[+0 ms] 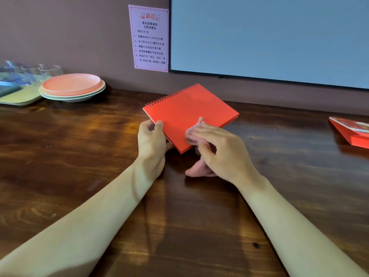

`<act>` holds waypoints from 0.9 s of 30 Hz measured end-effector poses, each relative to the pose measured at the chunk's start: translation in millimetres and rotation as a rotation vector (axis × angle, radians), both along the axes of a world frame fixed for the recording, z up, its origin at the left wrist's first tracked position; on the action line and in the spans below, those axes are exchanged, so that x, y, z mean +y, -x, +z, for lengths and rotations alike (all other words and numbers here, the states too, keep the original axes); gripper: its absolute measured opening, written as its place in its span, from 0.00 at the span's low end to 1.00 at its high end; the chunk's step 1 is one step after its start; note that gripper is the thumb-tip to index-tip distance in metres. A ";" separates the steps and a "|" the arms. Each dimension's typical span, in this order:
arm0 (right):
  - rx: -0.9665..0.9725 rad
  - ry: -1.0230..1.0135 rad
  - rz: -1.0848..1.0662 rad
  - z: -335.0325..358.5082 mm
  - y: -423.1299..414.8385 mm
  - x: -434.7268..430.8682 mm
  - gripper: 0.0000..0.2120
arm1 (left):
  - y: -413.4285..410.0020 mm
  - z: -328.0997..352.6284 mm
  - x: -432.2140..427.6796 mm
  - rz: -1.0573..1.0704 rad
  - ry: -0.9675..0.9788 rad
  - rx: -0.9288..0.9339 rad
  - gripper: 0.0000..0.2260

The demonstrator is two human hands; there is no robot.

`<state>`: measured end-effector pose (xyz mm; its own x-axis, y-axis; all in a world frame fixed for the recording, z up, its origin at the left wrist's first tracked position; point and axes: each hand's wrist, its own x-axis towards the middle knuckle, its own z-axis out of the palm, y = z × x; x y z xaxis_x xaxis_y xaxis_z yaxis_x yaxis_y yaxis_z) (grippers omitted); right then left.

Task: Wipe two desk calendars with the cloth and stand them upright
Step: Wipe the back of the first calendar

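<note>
A red spiral-bound desk calendar [189,110] is folded flat and tilted up off the dark wooden desk [79,156], its spiral along the far left edge. My left hand [151,140] grips its near left edge, thumb on the red cover. My right hand [217,148] holds a small pale pink cloth [192,134] bunched under its fingers against the cover's near corner. A second red calendar [351,130] lies flat at the desk's far right edge, partly cut off by the frame.
A stack of plates [71,86], pink on top, sits at the back left beside a pale tray [18,96] with several glasses [34,72]. A pink notice [148,38] and a large screen [269,37] are on the wall behind the desk.
</note>
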<state>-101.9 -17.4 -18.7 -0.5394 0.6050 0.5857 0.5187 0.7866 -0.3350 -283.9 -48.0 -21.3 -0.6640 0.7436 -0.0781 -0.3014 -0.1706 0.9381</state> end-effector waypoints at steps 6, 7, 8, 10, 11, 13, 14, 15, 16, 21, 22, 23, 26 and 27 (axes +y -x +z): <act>0.069 0.070 -0.277 -1.0 -14.4 13.8 0.18 | -2.5 -0.7 2.2 0.026 0.028 0.175 0.09; 0.071 0.082 -0.289 0.1 -13.2 15.0 0.18 | -2.2 0.2 1.3 0.024 0.024 0.201 0.10; 0.068 0.090 -0.301 2.1 -12.3 16.3 0.19 | -1.8 1.3 0.3 0.020 0.014 0.225 0.11; 0.060 0.118 -0.323 8.9 -11.9 19.4 0.19 | -0.3 4.0 -3.2 0.007 0.005 0.277 0.11; 0.064 0.145 -0.333 13.4 -12.5 21.3 0.20 | 0.2 5.0 -4.7 0.002 0.002 0.310 0.12; 0.081 0.211 -0.347 22.5 -14.8 26.3 0.20 | 0.6 5.9 -6.1 0.004 0.000 0.370 0.13; 0.080 0.230 -0.346 26.3 -15.2 29.8 0.20 | 0.0 6.5 -7.1 0.006 0.002 0.387 0.14; 0.062 0.235 -0.339 30.3 -15.2 33.3 0.20 | -0.6 7.0 -8.4 0.001 0.002 0.397 0.16; 0.026 0.227 -0.329 33.6 -14.9 37.0 0.21 | -1.6 7.0 -8.7 -0.010 0.001 0.405 0.16; -0.102 0.223 -0.321 40.0 -10.0 49.2 0.28 | -7.7 8.2 -12.8 -0.061 0.006 0.421 0.17; -0.104 0.232 -0.324 38.9 -9.0 48.9 0.28 | -7.9 7.9 -13.2 -0.063 0.009 0.417 0.17; -0.105 0.232 -0.323 36.6 -7.9 47.0 0.28 | -7.4 7.9 -14.0 -0.063 0.015 0.410 0.17; -0.107 0.178 -0.268 24.3 -6.3 34.7 0.25 | -5.4 8.5 -15.2 -0.034 0.053 0.382 0.18; -0.104 0.151 -0.231 18.3 -5.9 29.0 0.24 | -4.2 8.9 -15.5 -0.021 0.061 0.361 0.18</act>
<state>-96.0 11.6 -0.4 -0.4294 0.7948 0.4288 0.7160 0.5890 -0.3748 -279.7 -63.5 -12.4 -0.6413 0.7588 0.1140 0.0486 -0.1081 0.9930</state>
